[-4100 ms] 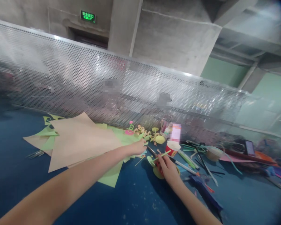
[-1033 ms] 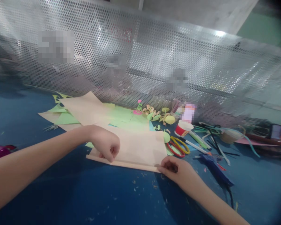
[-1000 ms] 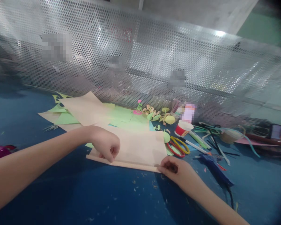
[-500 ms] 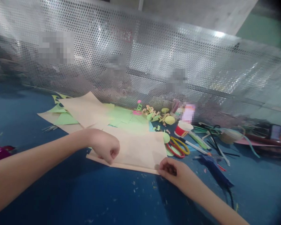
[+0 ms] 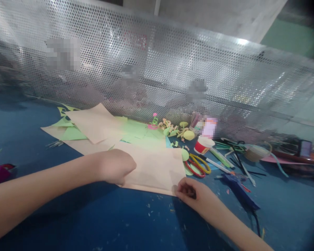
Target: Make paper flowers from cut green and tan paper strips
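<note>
A peach sheet of paper (image 5: 154, 167) lies in front of me on the blue table, with a narrow folded strip along its near edge. My left hand (image 5: 115, 167) is closed at the left part of that fold, knuckles up, and hides the paper's left corner; its fingertips are mostly out of sight. At the right end of the fold, my right hand (image 5: 189, 191) pinches the near right corner between thumb and curled fingers. Red-handled and yellow-handled scissors (image 5: 204, 164) rest just beyond my right hand, partly over green paper.
More peach paper (image 5: 94, 122) and green sheets (image 5: 138, 130) are piled behind. A paper cup (image 5: 203, 145), a blue glue gun (image 5: 239, 190) and pipe cleaners lie to the right. A purple object (image 5: 0, 173) sits far left. Perforated metal mesh (image 5: 167, 62) stands along the back, people beyond it.
My left hand has turned over and flattened slightly at the fold, now covering the paper's left corner. My right hand keeps its hold at the right corner.
</note>
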{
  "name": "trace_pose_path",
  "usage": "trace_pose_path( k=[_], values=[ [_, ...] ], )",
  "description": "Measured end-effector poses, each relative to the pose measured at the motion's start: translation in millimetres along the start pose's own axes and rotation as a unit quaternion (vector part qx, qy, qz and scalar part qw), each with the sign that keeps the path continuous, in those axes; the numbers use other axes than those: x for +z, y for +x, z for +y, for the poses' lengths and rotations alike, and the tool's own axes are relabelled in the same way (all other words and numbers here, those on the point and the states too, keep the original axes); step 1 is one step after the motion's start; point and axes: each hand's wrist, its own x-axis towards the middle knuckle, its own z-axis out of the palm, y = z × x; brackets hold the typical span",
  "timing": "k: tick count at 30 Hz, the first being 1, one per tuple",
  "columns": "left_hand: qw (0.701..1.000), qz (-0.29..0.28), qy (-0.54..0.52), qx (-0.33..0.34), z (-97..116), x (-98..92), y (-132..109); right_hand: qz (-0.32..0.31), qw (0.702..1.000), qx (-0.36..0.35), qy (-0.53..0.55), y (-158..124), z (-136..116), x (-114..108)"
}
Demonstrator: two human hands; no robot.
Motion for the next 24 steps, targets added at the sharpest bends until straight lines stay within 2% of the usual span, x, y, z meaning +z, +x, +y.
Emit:
trace_pose_path(
  k=[2,4,7,9,11,15,24],
  values=[
    [0.994,0.1,0.007,0.043,8.6,1.7,-0.6,-0.004,1.0,-0.002,0.012,0.3,0.5,0.7],
    [0.974,0.2,-0.01,0.108,23.3,6.0,1.9,-0.005,1.0,-0.009,0.022,0.8,1.6,1.3],
    [0.939,0.258,-0.04,0.223,50.0,18.1,10.1,-0.001,1.0,-0.02,0.022,1.2,4.2,2.3],
    [0.929,0.273,-0.039,0.247,63.4,29.0,15.8,0.005,1.0,-0.023,0.013,1.3,5.9,2.7],
    [0.931,0.272,-0.044,0.238,69.8,39.9,20.1,0.012,1.0,-0.028,0.002,1.3,6.9,2.8],
    [0.94,0.257,-0.068,0.216,68.4,54.6,24.9,0.018,0.999,-0.032,-0.003,1.0,6.8,2.1],
    [0.941,0.248,-0.07,0.217,65.3,57.3,28.0,0.022,0.999,-0.037,0.015,-0.3,11.9,0.4]
  ],
)
